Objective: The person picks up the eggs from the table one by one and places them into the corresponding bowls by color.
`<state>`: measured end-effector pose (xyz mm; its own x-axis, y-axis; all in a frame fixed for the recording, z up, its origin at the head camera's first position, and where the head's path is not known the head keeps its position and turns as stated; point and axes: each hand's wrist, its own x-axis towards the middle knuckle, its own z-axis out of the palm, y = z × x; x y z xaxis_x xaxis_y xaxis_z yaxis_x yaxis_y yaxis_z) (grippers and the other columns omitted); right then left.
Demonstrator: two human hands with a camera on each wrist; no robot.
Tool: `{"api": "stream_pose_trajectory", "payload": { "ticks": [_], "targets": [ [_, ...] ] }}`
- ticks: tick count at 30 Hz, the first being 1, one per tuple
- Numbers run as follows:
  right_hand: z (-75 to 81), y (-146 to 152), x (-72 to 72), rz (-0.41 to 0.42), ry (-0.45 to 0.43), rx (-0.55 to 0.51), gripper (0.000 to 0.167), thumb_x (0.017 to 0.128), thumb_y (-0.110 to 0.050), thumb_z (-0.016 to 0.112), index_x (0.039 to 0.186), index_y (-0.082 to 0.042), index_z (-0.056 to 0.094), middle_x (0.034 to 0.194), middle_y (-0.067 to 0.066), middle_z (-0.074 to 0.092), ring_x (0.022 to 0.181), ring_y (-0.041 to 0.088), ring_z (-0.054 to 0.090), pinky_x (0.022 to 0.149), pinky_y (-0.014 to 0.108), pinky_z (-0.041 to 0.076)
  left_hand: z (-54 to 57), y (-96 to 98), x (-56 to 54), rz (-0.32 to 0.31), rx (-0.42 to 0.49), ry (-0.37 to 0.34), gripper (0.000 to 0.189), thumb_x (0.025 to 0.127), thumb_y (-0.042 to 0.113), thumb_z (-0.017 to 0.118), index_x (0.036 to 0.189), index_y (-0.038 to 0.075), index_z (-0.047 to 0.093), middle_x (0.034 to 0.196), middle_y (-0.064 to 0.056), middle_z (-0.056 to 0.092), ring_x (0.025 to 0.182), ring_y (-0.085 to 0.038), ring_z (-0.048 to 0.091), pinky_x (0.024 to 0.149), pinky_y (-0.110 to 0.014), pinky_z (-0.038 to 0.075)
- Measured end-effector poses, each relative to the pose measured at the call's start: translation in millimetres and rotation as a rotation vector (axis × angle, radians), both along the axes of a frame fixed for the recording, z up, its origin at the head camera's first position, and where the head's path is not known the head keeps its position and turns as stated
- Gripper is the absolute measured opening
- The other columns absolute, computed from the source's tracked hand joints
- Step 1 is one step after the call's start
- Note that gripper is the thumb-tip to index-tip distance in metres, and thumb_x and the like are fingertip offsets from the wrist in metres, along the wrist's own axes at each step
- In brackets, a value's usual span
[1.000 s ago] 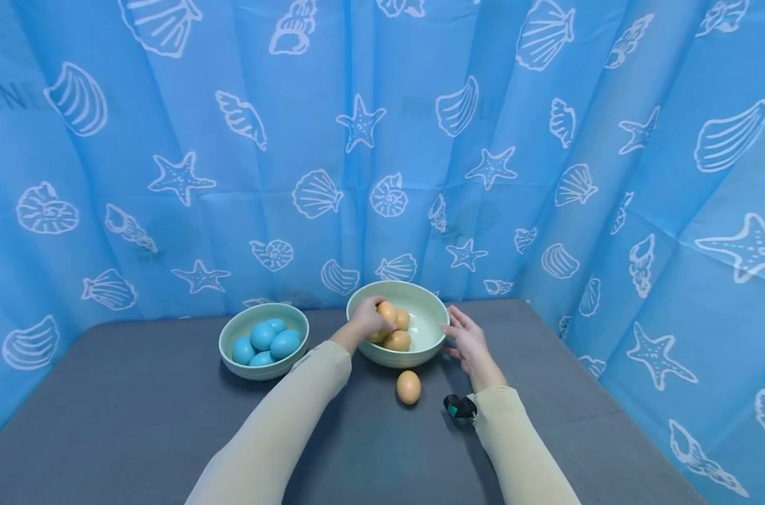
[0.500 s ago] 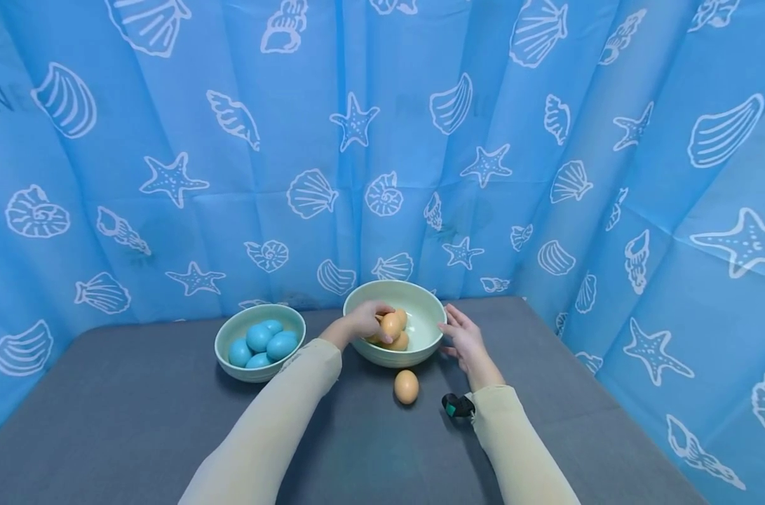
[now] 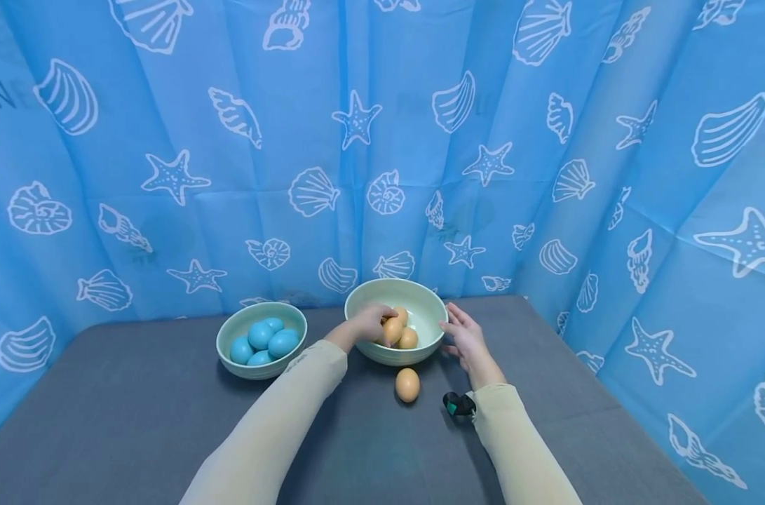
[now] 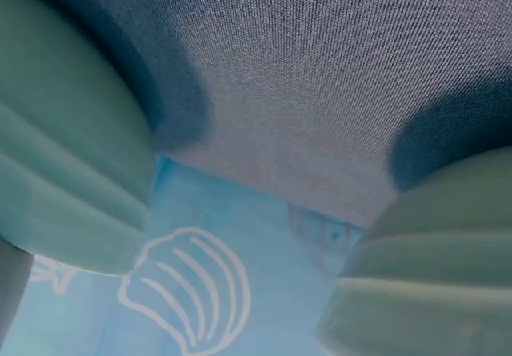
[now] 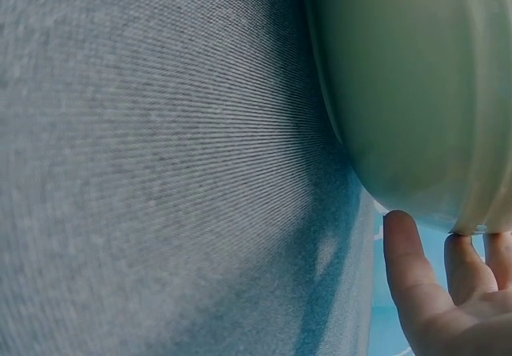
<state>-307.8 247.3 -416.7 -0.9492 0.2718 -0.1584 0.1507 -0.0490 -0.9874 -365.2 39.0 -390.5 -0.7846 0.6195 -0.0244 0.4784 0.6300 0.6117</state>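
My left hand (image 3: pixel 367 325) reaches over the left rim of the larger pale green bowl (image 3: pixel 428 312) and grips a light brown egg (image 3: pixel 391 332). More brown eggs, including one brown egg (image 3: pixel 409 339) near the front wall, lie beside it. With its fingertips my right hand (image 3: pixel 469 345) touches the bowl's outer right side, as the right wrist view also shows at the green wall (image 5: pixel 416 92). Just in front of the bowl a single brown egg (image 3: pixel 408 386) lies on the table. The left wrist view shows two green bowl walls and none of the left hand's grip.
To the left stands a smaller green bowl (image 3: pixel 231 365) holding several blue eggs (image 3: pixel 259 335). A black strap with a green patch (image 3: pixel 458 404) sits at the right cuff. Behind the grey table (image 3: pixel 136 421) hangs a blue curtain (image 3: pixel 262 161) with white shells.
The left hand moves about inside the large bowl, shifting the brown eggs; one now lies farther right near the front wall. The right hand stays at the bowl's side.
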Motion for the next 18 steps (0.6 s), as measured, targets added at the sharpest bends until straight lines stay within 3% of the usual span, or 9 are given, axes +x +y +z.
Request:
{"api": "stream_pose_trajectory", "payload": {
  "ticks": [4,8,12,13,14,16,17,18],
  "targets": [
    [0.7,0,-0.3,0.000,0.002,-0.014,0.058,0.101,-0.007,0.050,0.154,-0.013,0.028,0.158,0.006,0.026,0.143,0.027,0.028,0.102,0.057,0.039,1.3,3.8,0.6,-0.030,-0.089,0.053,0.054,0.077,-0.008,0.071,0.129,0.003,0.062,0.130,-0.010,0.060,0.112,-0.019,0.054,0.091,-0.027,0.045],
    [1.2,1,-0.1,0.003,0.000,-0.025,0.058,0.101,-0.007,0.050,0.154,-0.012,0.028,0.158,0.006,0.026,0.143,0.026,0.027,0.102,0.058,0.039,3.9,6.0,1.7,-0.060,-0.130,0.016,0.048,0.084,-0.010,0.062,0.130,0.005,0.062,0.131,-0.010,0.059,0.117,-0.020,0.052,0.097,-0.027,0.043],
    [1.1,1,0.4,0.008,-0.004,-0.024,0.058,0.100,-0.007,0.051,0.154,-0.012,0.028,0.158,0.006,0.026,0.143,0.026,0.027,0.102,0.057,0.040,-8.8,10.0,-11.7,-0.077,-0.214,-0.003,0.051,0.087,-0.010,0.057,0.133,0.013,0.062,0.135,-0.008,0.057,0.128,-0.024,0.047,0.107,-0.035,0.037],
    [1.1,1,0.5,0.010,-0.004,-0.023,0.058,0.100,-0.007,0.051,0.154,-0.012,0.028,0.158,0.006,0.026,0.143,0.027,0.027,0.102,0.057,0.040,-21.1,11.4,-25.0,-0.105,-0.208,-0.001,0.051,0.087,-0.008,0.058,0.131,0.017,0.064,0.134,-0.005,0.058,0.126,-0.021,0.049,0.105,-0.032,0.038],
    [1.1,1,0.7,0.011,-0.005,-0.023,0.059,0.100,-0.007,0.051,0.154,-0.012,0.028,0.158,0.006,0.026,0.143,0.027,0.027,0.102,0.057,0.040,-25.2,12.8,-30.4,-0.115,-0.223,-0.007,0.053,0.086,-0.009,0.057,0.130,0.019,0.065,0.132,-0.003,0.059,0.125,-0.019,0.050,0.104,-0.031,0.039],
    [1.5,1,1.5,0.011,-0.008,-0.022,0.059,0.100,-0.007,0.051,0.154,-0.012,0.028,0.158,0.006,0.026,0.143,0.027,0.027,0.101,0.056,0.041,-28.2,14.1,-34.5,-0.131,-0.238,-0.030,0.055,0.086,-0.012,0.054,0.129,0.020,0.065,0.131,-0.001,0.059,0.124,-0.018,0.049,0.104,-0.029,0.039],
    [1.4,0,1.8,0.010,-0.010,-0.021,0.059,0.100,-0.007,0.051,0.154,-0.012,0.028,0.158,0.006,0.026,0.143,0.027,0.028,0.101,0.056,0.041,-27.9,15.6,-36.4,-0.132,-0.230,-0.077,0.055,0.085,-0.014,0.053,0.128,0.019,0.066,0.130,0.000,0.060,0.124,-0.016,0.049,0.104,-0.028,0.038],
    [1.3,0,2.1,0.011,-0.012,-0.018,0.058,0.100,-0.007,0.050,0.154,-0.012,0.028,0.158,0.006,0.025,0.143,0.027,0.028,0.101,0.056,0.041,-24.7,15.2,-33.1,-0.130,-0.232,-0.097,0.058,0.084,-0.016,0.051,0.129,0.017,0.066,0.131,-0.001,0.059,0.125,-0.017,0.049,0.104,-0.028,0.038]
  ]
}}
